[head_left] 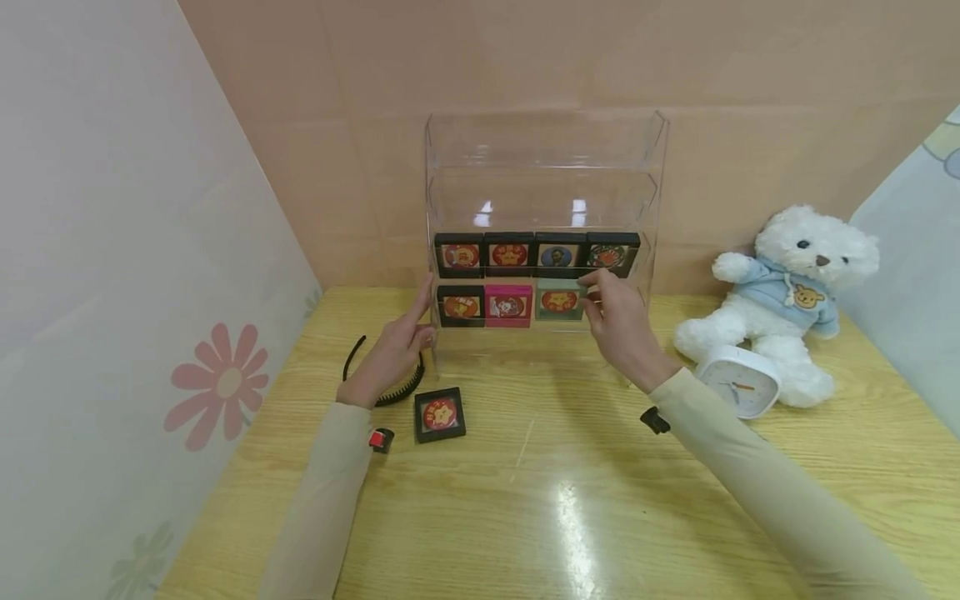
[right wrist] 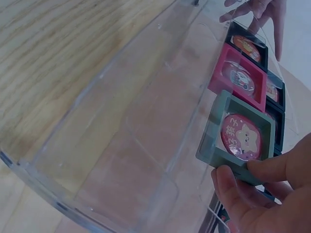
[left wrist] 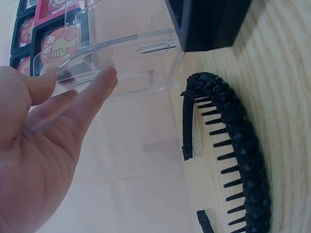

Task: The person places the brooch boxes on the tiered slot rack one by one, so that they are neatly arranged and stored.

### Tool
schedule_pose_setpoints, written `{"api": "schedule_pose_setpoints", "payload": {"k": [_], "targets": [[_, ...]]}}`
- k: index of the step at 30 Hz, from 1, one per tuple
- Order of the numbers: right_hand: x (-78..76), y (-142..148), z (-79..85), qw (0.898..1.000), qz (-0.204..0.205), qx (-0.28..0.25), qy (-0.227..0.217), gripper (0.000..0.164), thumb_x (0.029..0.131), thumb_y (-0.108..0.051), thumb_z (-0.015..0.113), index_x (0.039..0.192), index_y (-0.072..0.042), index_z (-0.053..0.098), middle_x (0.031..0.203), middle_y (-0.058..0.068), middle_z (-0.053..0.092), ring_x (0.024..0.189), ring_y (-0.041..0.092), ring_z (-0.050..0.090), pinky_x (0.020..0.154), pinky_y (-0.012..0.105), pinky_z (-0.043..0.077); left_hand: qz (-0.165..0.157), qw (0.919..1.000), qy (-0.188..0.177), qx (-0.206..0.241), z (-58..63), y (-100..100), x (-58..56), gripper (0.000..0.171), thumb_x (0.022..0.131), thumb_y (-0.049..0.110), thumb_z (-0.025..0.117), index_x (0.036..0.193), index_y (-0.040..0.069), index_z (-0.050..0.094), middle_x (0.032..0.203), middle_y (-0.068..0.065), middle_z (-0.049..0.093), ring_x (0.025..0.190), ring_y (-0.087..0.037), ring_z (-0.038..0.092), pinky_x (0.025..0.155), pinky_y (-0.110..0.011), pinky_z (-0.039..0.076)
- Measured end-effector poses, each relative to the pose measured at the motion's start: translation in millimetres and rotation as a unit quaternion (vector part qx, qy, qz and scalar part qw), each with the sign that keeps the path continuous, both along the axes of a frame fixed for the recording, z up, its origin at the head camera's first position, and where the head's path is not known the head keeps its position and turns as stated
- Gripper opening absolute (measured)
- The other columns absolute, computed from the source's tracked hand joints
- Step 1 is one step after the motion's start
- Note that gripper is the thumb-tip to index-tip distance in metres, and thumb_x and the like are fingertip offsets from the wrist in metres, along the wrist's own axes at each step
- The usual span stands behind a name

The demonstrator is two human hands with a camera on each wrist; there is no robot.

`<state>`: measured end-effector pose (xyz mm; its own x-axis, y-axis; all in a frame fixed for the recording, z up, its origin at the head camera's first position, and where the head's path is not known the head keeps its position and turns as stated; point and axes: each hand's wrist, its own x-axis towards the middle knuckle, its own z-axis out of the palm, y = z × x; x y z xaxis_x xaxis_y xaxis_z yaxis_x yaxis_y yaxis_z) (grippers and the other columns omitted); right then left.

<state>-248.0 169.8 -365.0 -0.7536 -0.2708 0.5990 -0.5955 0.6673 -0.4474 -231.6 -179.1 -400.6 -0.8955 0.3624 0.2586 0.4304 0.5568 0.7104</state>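
Note:
A clear acrylic display rack (head_left: 480,197) stands against the back wall. My right hand (head_left: 624,329) pinches the right edge of a green square frame (right wrist: 241,137) between thumb and fingers, at the rack's lowest row. A red badge with a star face shows in the frame. Left of it sit a pink frame (head_left: 508,307) and a black frame (head_left: 461,307). The row above holds several black framed badges (head_left: 510,255). At the rack's left side my left hand (head_left: 392,354) rests its extended fingers against the clear side panel.
A loose black framed badge (head_left: 440,415) lies on the table (head_left: 480,517) before the rack. Beside my left hand is a black toothed headband (left wrist: 248,150). To the right sit a white teddy bear (head_left: 787,283) in a blue hoodie and a white clock (head_left: 738,382).

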Motion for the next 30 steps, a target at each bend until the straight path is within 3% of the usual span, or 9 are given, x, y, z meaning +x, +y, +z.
{"api": "schedule_pose_setpoints", "payload": {"k": [7, 18, 30], "targets": [[-0.7, 0.3, -10.3, 1.0, 0.011, -0.004, -0.024, 0.026, 0.095, 0.011, 0.063, 0.119, 0.005, 0.055, 0.115, 0.023, 0.063, 0.094, 0.038, 0.069, 0.075, 0.048, 0.06, -0.001, 0.9999, 0.012, -0.009, -0.5, 0.9, -0.1, 0.084, 0.107, 0.003, 0.045, 0.162, 0.04, -0.005, 0.16, -0.02, 0.03, 0.117, -0.032, 0.064, 0.093, -0.044, 0.056], [-2.9, -0.2, -15.7, 1.0, 0.012, -0.007, -0.01, 0.028, 0.094, 0.011, 0.064, 0.12, 0.006, 0.055, 0.109, 0.022, 0.064, 0.093, 0.037, 0.07, 0.074, 0.047, 0.061, 0.001, 0.9999, 0.014, -0.007, 0.5, 0.7, -0.3, 0.083, 0.107, 0.004, 0.046, 0.162, 0.04, -0.005, 0.159, -0.02, 0.031, 0.117, -0.031, 0.064, 0.094, -0.044, 0.056], [5.4, -1.9, -8.0, 1.0, -0.008, 0.003, -0.016, 0.035, 0.093, 0.005, 0.068, 0.125, 0.007, 0.053, 0.115, 0.023, 0.06, 0.094, 0.037, 0.067, 0.077, 0.048, 0.06, 0.008, 0.9999, -0.001, -0.011, 0.5, 0.1, 1.4, 0.085, 0.107, 0.004, 0.046, 0.161, 0.043, -0.006, 0.16, -0.018, 0.03, 0.119, -0.03, 0.063, 0.095, -0.044, 0.055]]}}
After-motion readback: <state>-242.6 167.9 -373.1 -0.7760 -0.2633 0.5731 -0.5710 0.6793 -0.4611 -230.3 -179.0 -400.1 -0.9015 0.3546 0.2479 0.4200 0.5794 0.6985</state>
